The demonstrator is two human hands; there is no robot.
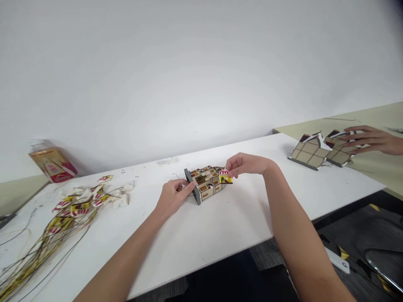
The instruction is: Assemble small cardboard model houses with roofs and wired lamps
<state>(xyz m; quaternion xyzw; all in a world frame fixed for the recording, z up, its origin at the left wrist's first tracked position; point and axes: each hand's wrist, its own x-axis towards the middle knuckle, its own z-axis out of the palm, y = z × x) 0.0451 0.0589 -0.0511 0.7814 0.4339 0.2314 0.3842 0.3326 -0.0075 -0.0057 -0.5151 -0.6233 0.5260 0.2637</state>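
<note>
A small cardboard model house [206, 184] lies tipped on the white table [220, 235], its grey base plate turned toward me. My left hand [172, 197] grips that grey base at the model's left end, fingers closed on it. My right hand [247, 165] pinches a small red-and-white striped awning piece [225, 176] with a yellow part, held against the right end of the model.
A heap of striped and yellow pieces on thin wires [67, 209] lies at the left. A brown carton [52, 161] stands by the wall. At the right, another person's hand [371, 140] rests on roof-like model parts [321, 151]. The table's front edge is close.
</note>
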